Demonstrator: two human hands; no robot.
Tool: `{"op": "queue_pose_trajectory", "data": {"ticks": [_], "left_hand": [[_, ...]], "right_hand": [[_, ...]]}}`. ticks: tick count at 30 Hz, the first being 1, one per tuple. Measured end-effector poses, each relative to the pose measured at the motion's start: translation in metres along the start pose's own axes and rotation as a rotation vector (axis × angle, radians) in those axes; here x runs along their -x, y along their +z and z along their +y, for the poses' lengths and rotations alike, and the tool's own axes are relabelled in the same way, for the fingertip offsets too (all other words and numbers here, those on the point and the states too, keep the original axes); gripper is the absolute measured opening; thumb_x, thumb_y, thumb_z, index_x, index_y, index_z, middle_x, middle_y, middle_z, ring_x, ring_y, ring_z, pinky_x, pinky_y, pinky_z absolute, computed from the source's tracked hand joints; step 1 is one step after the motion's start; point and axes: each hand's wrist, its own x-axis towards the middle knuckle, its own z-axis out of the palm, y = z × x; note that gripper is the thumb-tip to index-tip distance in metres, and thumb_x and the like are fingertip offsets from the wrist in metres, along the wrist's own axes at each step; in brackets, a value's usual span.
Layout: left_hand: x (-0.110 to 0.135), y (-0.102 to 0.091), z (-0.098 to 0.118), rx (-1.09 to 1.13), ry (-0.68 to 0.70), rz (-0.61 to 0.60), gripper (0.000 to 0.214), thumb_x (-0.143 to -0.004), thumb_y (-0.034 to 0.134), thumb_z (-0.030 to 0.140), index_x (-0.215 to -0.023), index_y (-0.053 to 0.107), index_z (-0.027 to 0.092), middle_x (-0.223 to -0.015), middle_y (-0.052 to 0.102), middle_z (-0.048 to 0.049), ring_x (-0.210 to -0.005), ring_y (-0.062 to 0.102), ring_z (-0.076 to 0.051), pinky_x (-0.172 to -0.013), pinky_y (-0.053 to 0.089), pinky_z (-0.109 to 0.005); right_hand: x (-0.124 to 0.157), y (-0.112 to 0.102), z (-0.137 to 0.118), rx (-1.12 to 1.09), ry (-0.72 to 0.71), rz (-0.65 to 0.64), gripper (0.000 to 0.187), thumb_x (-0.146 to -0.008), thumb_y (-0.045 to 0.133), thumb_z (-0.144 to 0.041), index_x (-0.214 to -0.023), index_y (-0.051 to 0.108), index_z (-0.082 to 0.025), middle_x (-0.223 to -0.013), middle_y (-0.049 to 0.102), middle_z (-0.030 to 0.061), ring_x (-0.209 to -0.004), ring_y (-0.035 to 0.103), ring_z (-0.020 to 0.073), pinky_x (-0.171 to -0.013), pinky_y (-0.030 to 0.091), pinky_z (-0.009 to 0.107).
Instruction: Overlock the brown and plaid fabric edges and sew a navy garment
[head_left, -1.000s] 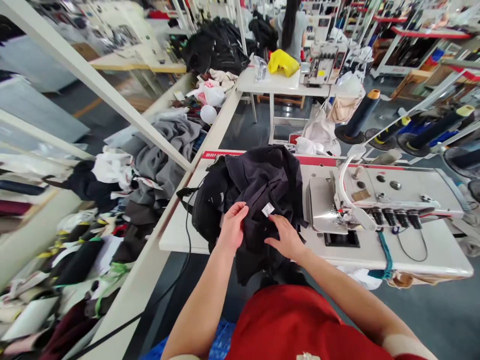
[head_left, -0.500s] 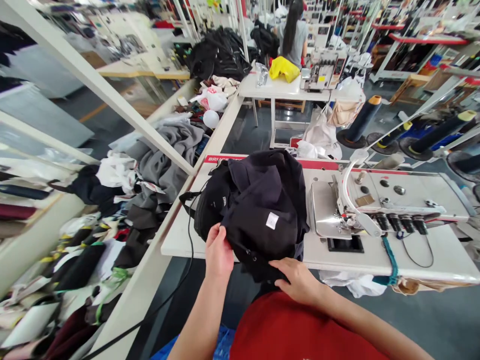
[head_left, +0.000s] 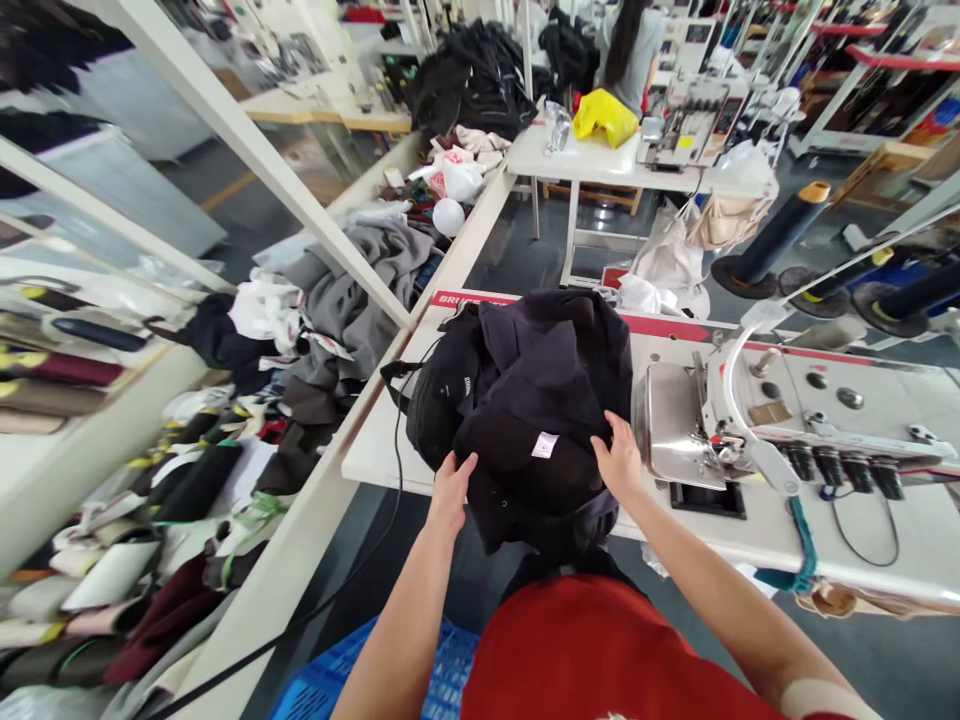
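Note:
A dark garment (head_left: 540, 385) lies bunched on the sewing table, black and navy, with a small white label (head_left: 544, 445) facing up. Its lower part hangs over the front edge toward my lap. My left hand (head_left: 451, 495) grips the garment's left edge between thumb and fingers. On the opposite side, my right hand (head_left: 621, 462) touches the fabric with thumb and fingers apart. Against the garment's left side rests a black bag (head_left: 439, 390) with a strap and small pale lettering. The fingertips are partly hidden by cloth.
An overlock sewing machine (head_left: 727, 410) stands just right of the garment. Thread cones (head_left: 784, 235) rise behind it. A black cable (head_left: 397, 490) hangs at the table's left. Beyond a white rail, cloth (head_left: 367, 265) is heaped. A blue crate (head_left: 450, 665) sits below. A person (head_left: 630, 50) is farther back.
My right hand has moved up from the garment's lower edge to its right side. My left hand stays at the left edge, its thumb now farther from the fingers. The view has shifted slightly.

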Motion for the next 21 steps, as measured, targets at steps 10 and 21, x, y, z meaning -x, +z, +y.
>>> {"op": "queue_pose_trajectory", "data": {"ticks": [10, 21], "left_hand": [[0.035, -0.007, 0.081, 0.157, 0.321, -0.023, 0.044, -0.063, 0.077, 0.035, -0.104, 0.066, 0.02, -0.1, 0.07, -0.0041, -0.099, 0.064, -0.021, -0.09, 0.051, -0.031], [0.036, -0.033, 0.121, 0.291, 0.37, 0.249, 0.026, -0.074, 0.066, 0.025, -0.099, 0.066, 0.027, -0.107, 0.069, 0.0025, -0.105, 0.061, -0.019, -0.086, 0.055, -0.032]], "right_hand": [[-0.08, -0.06, -0.111, -0.197, -0.2, 0.067, 0.014, -0.084, 0.049, -0.024, -0.087, 0.061, -0.019, -0.084, 0.063, 0.0005, -0.081, 0.058, 0.0152, -0.078, 0.045, 0.026], [-0.113, -0.086, -0.205, -0.495, -0.64, -0.256, 0.032, -0.081, 0.059, -0.033, -0.109, 0.059, -0.019, -0.103, 0.061, 0.0009, -0.082, 0.06, 0.0097, -0.077, 0.051, 0.025]]}}
